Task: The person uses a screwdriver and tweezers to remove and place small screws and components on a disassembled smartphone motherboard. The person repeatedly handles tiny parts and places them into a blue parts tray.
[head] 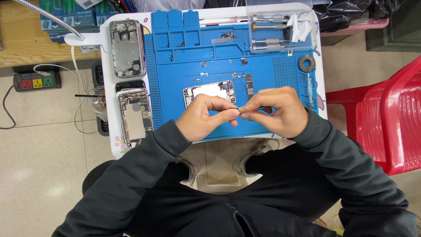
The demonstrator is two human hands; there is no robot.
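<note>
Head view looks straight down on a small white counter (109,145) covered by a blue work mat (175,96). The left hand (206,116) and right hand (276,112) meet above the near part of the mat, fingertips almost touching. The left hand pinches a tiny part (237,110) between thumb and forefinger; what the part is cannot be told, as it is too small. The right hand is closed around thin tweezers (258,108), whose tip points left to that same part. Just behind the hands an opened phone housing (209,91) lies flat on the mat, partly hidden by the left knuckles, with a narrow circuit board (249,85) just beside its right end. Two more opened phone housings (127,41) lie on the counter left of the mat, one far, one near. Screwdrivers (268,19) rest in a clear tray at the far right corner. A red plastic chair (390,114) stands on the floor to the right.
</note>
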